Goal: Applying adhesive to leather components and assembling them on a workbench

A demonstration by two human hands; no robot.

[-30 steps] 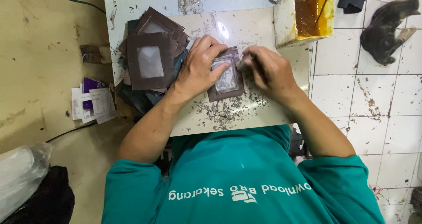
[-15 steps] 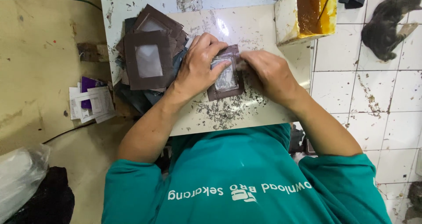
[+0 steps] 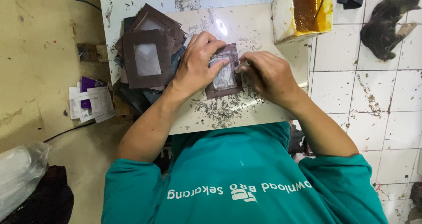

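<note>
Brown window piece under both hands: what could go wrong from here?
1. The left hand pins the brown window piece only at its left edge; a push from the right hand along its right edge could skew it.
2. Dark scraps litter the white board just below; some might stick to the piece.
3. The open glue tub sits near the right hand, so a wide sweep could knock it.

2 hands (image 3: 200,66), 1 brown frame piece (image 3: 224,72) underhand, 1 glue tub (image 3: 303,11), 1 cat (image 3: 387,24)
</note>
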